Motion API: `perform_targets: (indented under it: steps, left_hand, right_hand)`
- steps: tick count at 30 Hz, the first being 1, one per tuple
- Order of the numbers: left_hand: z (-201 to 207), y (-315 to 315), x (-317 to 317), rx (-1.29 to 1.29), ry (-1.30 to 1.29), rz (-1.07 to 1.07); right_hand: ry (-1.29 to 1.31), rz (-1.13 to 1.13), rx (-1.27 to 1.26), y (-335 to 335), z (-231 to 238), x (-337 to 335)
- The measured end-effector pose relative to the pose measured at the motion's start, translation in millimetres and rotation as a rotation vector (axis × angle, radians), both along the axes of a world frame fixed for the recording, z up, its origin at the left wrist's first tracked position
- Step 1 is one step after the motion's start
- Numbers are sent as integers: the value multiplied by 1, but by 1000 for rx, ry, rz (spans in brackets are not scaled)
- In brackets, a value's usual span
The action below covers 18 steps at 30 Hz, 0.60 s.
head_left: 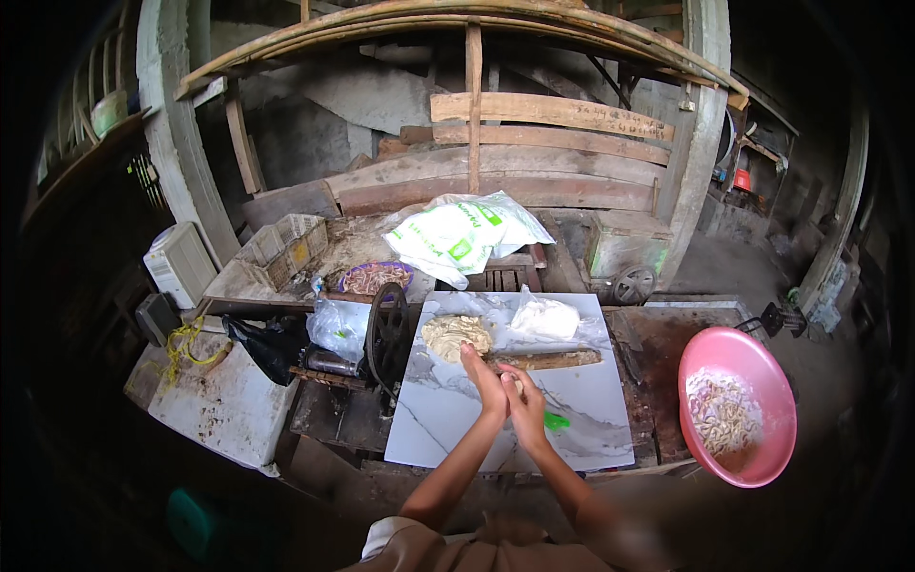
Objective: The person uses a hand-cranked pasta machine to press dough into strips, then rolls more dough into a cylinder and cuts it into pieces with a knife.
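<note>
My left hand [488,383] and my right hand [524,408] are pressed palm to palm above a white marbled slab [434,419]. What looks like a small pale piece of dough [518,386] shows between them, mostly hidden by the fingers. Just beyond my left fingertips lies a big lump of beige dough [456,337]. A wooden rolling stick [558,359] rests crosswise past my right hand. Farther back on the slab, an open clear bag of white flour [545,316] sits to the right. Beside my right wrist is a bright green scrap [556,420].
A pink basin [783,419] with floury dough strips stands at the right. Left of the slab is a hand-cranked machine with a dark wheel [388,334]. Behind are a purple-rimmed basket [376,277] of small pieces, a white sack [467,234] and a plastic crate [283,250].
</note>
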<state>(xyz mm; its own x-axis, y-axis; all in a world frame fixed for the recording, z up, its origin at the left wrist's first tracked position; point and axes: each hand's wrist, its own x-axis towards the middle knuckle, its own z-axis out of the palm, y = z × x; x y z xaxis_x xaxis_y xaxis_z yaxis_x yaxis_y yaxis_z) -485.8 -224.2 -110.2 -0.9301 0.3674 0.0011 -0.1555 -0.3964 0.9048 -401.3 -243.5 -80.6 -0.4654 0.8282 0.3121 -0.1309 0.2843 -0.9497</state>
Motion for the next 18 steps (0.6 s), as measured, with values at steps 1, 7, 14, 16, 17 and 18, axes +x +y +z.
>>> perform_targets:
  steps: [1,7,14,16,17,18]
  left_hand:
    - [0,5,3,-119,93,114]
    - [15,4,22,23,191,47]
    - [8,-2,25,100,114,-291]
    - [20,-4,30,335,51,-461]
    - [21,-6,30,385,48,-488]
    - [23,-10,34,383,47,-490]
  right_hand:
    - [-2,-14,-2,7,-8,-1]
    - [223,-78,-504,44,2,-2]
    - [695,550,-879,59,7,4]
    - [620,282,-934,46,13,-8]
    - [455,222,-796,39,16,-4]
    - [455,220,-797,41,8,-6]
